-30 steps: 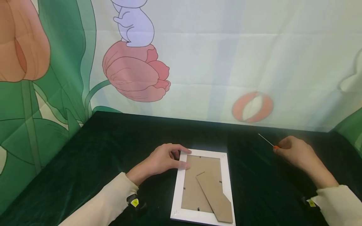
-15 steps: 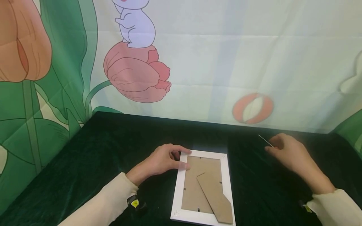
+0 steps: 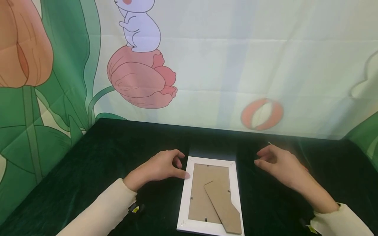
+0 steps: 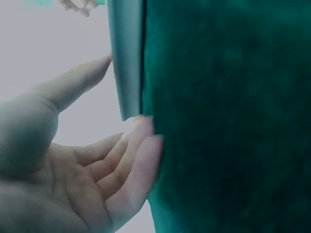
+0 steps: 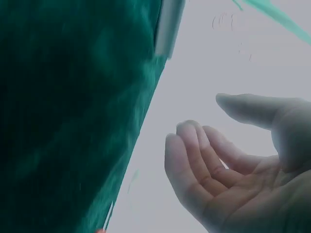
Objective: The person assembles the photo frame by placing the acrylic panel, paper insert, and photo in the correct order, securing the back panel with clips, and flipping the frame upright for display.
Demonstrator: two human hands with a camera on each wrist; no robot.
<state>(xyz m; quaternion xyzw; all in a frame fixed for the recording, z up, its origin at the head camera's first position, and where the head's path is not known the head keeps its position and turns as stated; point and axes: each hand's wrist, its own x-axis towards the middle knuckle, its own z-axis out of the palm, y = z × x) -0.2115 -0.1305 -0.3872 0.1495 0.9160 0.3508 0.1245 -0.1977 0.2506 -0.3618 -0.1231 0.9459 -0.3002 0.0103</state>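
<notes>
A white picture frame (image 3: 183, 200) lies back side up on the dark green cloth, its brown backing board (image 3: 203, 200) and slanted stand leg (image 3: 225, 209) showing. At its upper left side is my left hand (image 3: 156, 167), fingers loosely bent and the thumb tip at the frame's edge. The frame's side (image 4: 129, 58) also shows beyond that hand in the left wrist view. My right hand (image 3: 280, 165) hovers right of the frame, holding nothing, thumb and fingers apart. Behind it lies a screwdriver, mostly hidden; its thin shaft (image 5: 110, 213) and orange-red handle (image 5: 100, 231) peek out in the right wrist view.
Dark green velvet cloth (image 3: 133, 137) covers the table. A printed curtain with flowers and a rabbit (image 3: 206, 65) hangs along the table's far edge and left side.
The right hand has let go of the screwdriver and moved left toward the frame. My left hand's fingers have drawn back from the frame's upper left corner. The frame has stayed put.
</notes>
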